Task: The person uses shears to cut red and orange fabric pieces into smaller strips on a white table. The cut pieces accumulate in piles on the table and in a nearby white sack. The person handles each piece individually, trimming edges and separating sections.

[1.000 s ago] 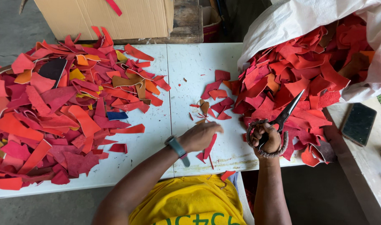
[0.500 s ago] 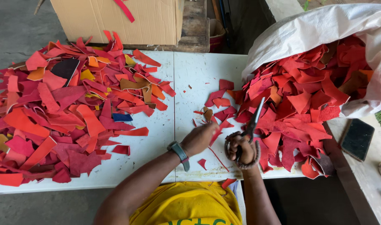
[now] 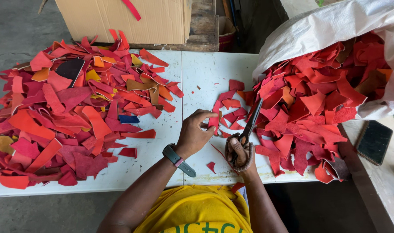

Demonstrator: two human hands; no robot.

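The left hand (image 3: 196,131) had its thumb and fingers pinched together on a red scrap (image 3: 214,121), which stood up just past the fingertips, above the white table (image 3: 197,73). The right hand (image 3: 240,152) was closed through the handles of the scissors (image 3: 250,126), whose blades pointed away from the fingers, just beside the held scrap; whether they touched it could not be told. A watch (image 3: 178,160) sat on the left wrist. Well out beyond the left hand's knuckles lay a wide pile of red and orange scraps (image 3: 72,108). Beyond the scissor tips, more scraps spilled from a white sack (image 3: 335,26). A dark phone (image 3: 374,141) lay farther off on the right hand's side.
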